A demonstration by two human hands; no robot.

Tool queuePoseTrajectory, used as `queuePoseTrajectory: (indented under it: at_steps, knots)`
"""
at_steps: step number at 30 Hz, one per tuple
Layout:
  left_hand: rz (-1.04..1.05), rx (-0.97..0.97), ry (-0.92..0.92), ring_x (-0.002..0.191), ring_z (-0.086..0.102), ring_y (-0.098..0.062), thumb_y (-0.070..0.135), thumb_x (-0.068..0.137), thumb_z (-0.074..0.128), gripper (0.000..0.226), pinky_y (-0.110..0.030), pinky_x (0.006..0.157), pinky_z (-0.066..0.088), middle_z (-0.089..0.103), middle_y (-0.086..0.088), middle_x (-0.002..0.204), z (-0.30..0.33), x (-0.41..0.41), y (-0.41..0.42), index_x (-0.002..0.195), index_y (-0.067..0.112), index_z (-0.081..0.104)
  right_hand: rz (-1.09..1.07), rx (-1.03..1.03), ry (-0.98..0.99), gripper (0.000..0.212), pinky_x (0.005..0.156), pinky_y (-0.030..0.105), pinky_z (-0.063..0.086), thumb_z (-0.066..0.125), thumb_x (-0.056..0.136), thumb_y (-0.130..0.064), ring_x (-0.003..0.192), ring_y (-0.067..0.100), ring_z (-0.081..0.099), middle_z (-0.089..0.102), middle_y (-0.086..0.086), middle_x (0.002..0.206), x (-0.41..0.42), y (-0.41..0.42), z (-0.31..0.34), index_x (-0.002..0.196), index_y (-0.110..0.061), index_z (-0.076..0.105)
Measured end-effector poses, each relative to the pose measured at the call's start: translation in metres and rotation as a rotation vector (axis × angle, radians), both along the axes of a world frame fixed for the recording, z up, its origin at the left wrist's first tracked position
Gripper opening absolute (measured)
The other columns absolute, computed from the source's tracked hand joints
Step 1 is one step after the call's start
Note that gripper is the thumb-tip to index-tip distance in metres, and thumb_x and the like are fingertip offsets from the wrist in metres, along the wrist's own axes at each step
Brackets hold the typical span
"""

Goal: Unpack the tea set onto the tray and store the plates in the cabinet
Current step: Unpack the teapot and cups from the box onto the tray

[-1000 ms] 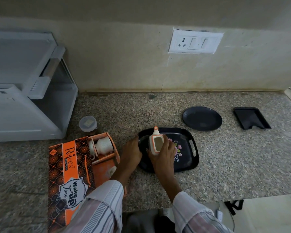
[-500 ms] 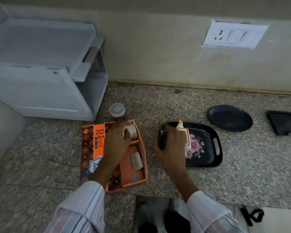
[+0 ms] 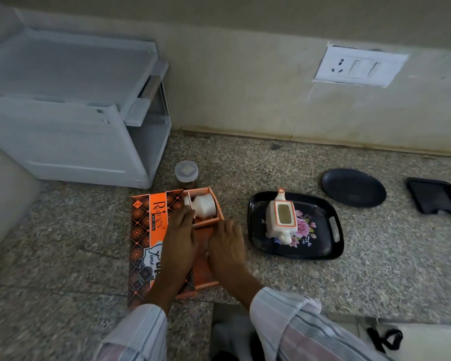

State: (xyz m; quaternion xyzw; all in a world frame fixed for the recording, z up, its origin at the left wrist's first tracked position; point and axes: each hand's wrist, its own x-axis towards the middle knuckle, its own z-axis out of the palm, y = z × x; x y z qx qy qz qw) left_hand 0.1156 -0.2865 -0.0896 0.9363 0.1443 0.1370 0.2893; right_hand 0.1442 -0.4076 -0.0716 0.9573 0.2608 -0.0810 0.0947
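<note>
Both hands' fingers lie loosely spread, holding nothing, over the orange "Rajeev" box point(image 3: 151, 230)

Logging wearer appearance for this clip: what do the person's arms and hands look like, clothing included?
Both hands, left hand and right hand, are bare: no gloves, and no rings or watch visible. Both arms wear loose, long pale sleeves with thin dark and pinkish stripes, ending above the wrists.
</note>
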Motion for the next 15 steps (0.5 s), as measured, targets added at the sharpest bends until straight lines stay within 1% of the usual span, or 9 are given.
queuePoseTrajectory:
  at_steps: [2, 4, 5, 6, 7, 8, 9, 12, 15]
  knots:
    - [0.0, -0.01, 0.005, 0.135, 0.044, -0.029, 0.002, 0.082, 0.054, 0.051, -0.045, 0.115, 0.038, 0.052, -0.014, 0.142, -0.001, -0.001, 0.001, 0.133, 0.002, 0.057, 0.006, 0.036, 0.052, 0.038, 0.102, 0.044, 0.035, 0.048, 0.099, -0.027, 0.124, 0.033, 0.042, 0.053, 0.016, 0.131, -0.006, 0.004, -0.004, 0.129, -0.008, 0.061]
    - [0.0, -0.029, 0.007, 0.135, 0.044, -0.029, 0.018, 0.087, 0.055, 0.049, -0.046, 0.114, 0.039, 0.051, -0.014, 0.142, 0.0, -0.002, 0.001, 0.133, 0.002, 0.057, 0.009, 0.068, 0.117, 0.036, 0.101, 0.045, 0.039, 0.055, 0.096, -0.031, 0.13, 0.033, 0.047, 0.06, 0.015, 0.13, -0.011, 0.011, -0.005, 0.124, -0.011, 0.064]
    - [0.001, -0.035, 0.009, 0.135, 0.044, -0.029, 0.024, 0.088, 0.052, 0.05, -0.046, 0.114, 0.039, 0.051, -0.014, 0.142, 0.0, -0.002, 0.001, 0.133, 0.003, 0.057, 0.005, 0.083, 0.136, 0.03, 0.092, 0.043, 0.043, 0.059, 0.094, -0.032, 0.123, 0.031, 0.054, 0.066, 0.012, 0.123, -0.013, 0.013, -0.004, 0.117, -0.013, 0.066]
    - [0.003, -0.042, 0.013, 0.135, 0.044, -0.029, 0.027, 0.088, 0.047, 0.052, -0.046, 0.114, 0.039, 0.051, -0.014, 0.143, 0.0, -0.002, 0.002, 0.133, 0.002, 0.058, 0.008, 0.107, 0.133, 0.022, 0.081, 0.039, 0.045, 0.06, 0.094, -0.03, 0.111, 0.028, 0.062, 0.07, 0.008, 0.113, -0.012, 0.014, -0.001, 0.11, -0.016, 0.067]
    - [0.007, -0.046, 0.014, 0.136, 0.044, -0.029, 0.027, 0.088, 0.044, 0.053, -0.045, 0.114, 0.038, 0.051, -0.014, 0.143, -0.001, -0.001, 0.002, 0.133, 0.002, 0.058, 0.01, 0.14, 0.123, 0.016, 0.071, 0.035, 0.043, 0.06, 0.095, -0.027, 0.101, 0.026, 0.068, 0.073, 0.005, 0.106, -0.009, 0.015, 0.002, 0.106, -0.017, 0.067]
    - [0.018, -0.049, 0.014, 0.136, 0.044, -0.029, 0.024, 0.089, 0.044, 0.051, -0.044, 0.115, 0.037, 0.051, -0.014, 0.143, -0.001, -0.001, 0.003, 0.133, 0.002, 0.058, 0.016, 0.179, 0.129, 0.014, 0.067, 0.033, 0.04, 0.058, 0.097, -0.024, 0.095, 0.026, 0.071, 0.074, 0.004, 0.103, -0.006, 0.016, 0.003, 0.107, -0.017, 0.065]
    - [0.03, -0.048, 0.012, 0.136, 0.044, -0.029, 0.019, 0.09, 0.047, 0.048, -0.044, 0.115, 0.037, 0.051, -0.013, 0.144, -0.002, 0.0, 0.003, 0.133, 0.002, 0.058, 0.026, 0.212, 0.135, 0.017, 0.066, 0.033, 0.04, 0.056, 0.097, -0.021, 0.094, 0.027, 0.072, 0.074, 0.004, 0.103, -0.002, 0.016, 0.004, 0.111, -0.015, 0.063]
    - [0.06, -0.064, 0.007, 0.137, 0.043, -0.028, 0.004, 0.086, 0.046, 0.049, -0.04, 0.118, 0.034, 0.05, -0.013, 0.144, 0.0, 0.0, 0.0, 0.133, 0.001, 0.058, 0.083, 0.328, 0.105, 0.03, 0.071, 0.036, 0.046, 0.054, 0.096, -0.023, 0.103, 0.032, 0.067, 0.07, 0.007, 0.114, 0.004, 0.015, 0.002, 0.124, -0.014, 0.058]
    - [0.062, -0.064, 0.011, 0.138, 0.042, -0.027, -0.007, 0.081, 0.05, 0.053, -0.039, 0.119, 0.032, 0.05, -0.013, 0.145, 0.001, 0.001, -0.001, 0.133, 0.0, 0.058, 0.156, 0.397, 0.154, 0.045, 0.084, 0.043, 0.051, 0.053, 0.096, -0.025, 0.11, 0.035, 0.062, 0.068, 0.011, 0.122, 0.003, 0.009, -0.004, 0.14, -0.017, 0.049]
